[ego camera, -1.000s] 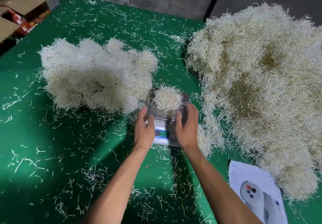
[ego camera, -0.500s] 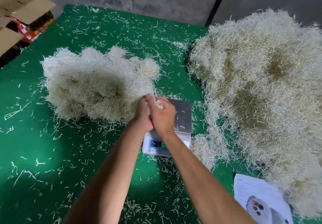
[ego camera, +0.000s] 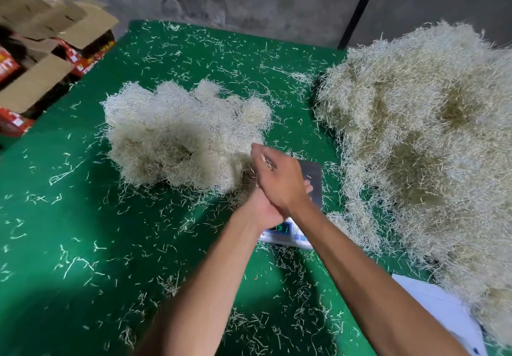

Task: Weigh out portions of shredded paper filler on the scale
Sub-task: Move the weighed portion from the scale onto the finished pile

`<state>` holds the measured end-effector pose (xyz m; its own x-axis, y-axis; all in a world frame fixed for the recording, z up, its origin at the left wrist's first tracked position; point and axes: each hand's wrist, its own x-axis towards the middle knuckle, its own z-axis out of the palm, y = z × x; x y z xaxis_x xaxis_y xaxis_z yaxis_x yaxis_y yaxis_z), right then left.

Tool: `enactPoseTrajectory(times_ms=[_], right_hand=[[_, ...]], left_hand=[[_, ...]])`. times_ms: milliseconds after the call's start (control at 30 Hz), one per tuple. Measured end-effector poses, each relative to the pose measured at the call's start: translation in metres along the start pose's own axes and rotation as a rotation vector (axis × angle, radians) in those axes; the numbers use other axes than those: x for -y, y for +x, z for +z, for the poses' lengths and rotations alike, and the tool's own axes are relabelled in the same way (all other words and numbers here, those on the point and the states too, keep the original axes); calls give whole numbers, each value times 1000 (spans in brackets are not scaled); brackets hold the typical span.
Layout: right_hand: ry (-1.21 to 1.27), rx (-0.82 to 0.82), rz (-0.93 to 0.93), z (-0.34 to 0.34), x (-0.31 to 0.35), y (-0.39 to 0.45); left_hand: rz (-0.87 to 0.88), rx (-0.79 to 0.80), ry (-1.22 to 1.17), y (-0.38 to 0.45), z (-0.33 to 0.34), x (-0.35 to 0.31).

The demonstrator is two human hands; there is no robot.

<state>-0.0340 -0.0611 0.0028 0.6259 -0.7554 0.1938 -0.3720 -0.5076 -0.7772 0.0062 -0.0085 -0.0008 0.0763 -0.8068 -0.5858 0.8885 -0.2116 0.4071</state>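
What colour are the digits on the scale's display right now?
Green, on a dark screen of the scale, partly hidden by the wrists; head view, the only one.

Scale [ego camera: 314,178] hemmed between small pile [ego camera: 177,133] and large pile [ego camera: 421,139] — near approach open

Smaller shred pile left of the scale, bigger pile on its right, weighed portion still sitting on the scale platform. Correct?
Not quite. The head view shows the scale platform bare: no portion sits on it. Both hands, right hand over left hand, are at the near edge of the smaller pile. The rest stands: smaller pile left of the scale, bigger pile on its right.
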Motion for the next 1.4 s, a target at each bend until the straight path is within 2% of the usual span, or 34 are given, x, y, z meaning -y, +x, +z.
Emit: enactPoseTrajectory(times_ms=[67, 133, 200, 233, 267, 300, 333, 367, 433, 533, 567, 633, 700, 767, 833, 900, 967, 1000, 1067, 1133, 1200, 1267, 1400], right_hand=[[-76, 35, 6, -7, -10, 2], [-59, 56, -103, -3, -12, -10], [-40, 89, -262, 11, -6, -21], [-67, 98, -299, 15, -7, -21], [-97, 97, -300, 16, -7, -14], [-121, 78, -258, 12, -10, -7], [-135, 54, -189, 6, -14, -3], [-131, 19, -126, 2, -19, -4], [-54, -8, -141, 4, -25, -16], [-237, 30, -269, 25, -30, -31], [-286, 72, -183, 26, -32, -25], [-315, 150, 69, 21, -32, -4], [-344, 213, 211, 18, -23, 17], [-187, 214, 280, 20, -4, 42], [157, 306, 355, 22, 19, 68], [448, 347, 345, 21, 33, 85], [454, 293, 314, 17, 32, 88], [387, 253, 325, 14, 25, 86], [70, 180, 340, 3, 6, 76], [-265, 162, 352, -12, -17, 65], [-369, 190, 395, -30, -41, 49], [-385, 125, 423, -48, -64, 28], [-304, 23, 548, -78, -113, -24]], left_hand=[[34, 26, -31, 2, 1, -16], [169, -45, -87, 12, -17, -28], [311, 98, -203, 1, -19, -21], [277, 96, -333, -2, -19, -18], [193, -13, -467, -4, -19, -15], [194, -112, -280, -4, -16, -13], [211, -93, -118, -5, -8, -4], [122, -41, 10, -5, -8, -11], [63, -126, -14, 9, -26, -32], [71, -189, -123, 16, -37, -47], [42, -195, -170, 16, -40, -45], [-25, -105, -139, 13, -49, -34], [-45, -78, -145, 15, -64, -25], [-4, -170, -312, 17, -74, -18], [77, -264, -325, 20, -83, -9], [157, -324, -133, 19, -84, 0], [263, -434, 308, 20, -87, 12], [338, -497, 606, 21, -89, 18], [479, -567, 1222, 21, -91, 25], [536, -551, 1608, 24, -90, 30], [531, -506, 1788, 30, -85, 34], [515, -486, 1923, 33, -80, 35], [472, -576, 2062, 33, -65, 42]])
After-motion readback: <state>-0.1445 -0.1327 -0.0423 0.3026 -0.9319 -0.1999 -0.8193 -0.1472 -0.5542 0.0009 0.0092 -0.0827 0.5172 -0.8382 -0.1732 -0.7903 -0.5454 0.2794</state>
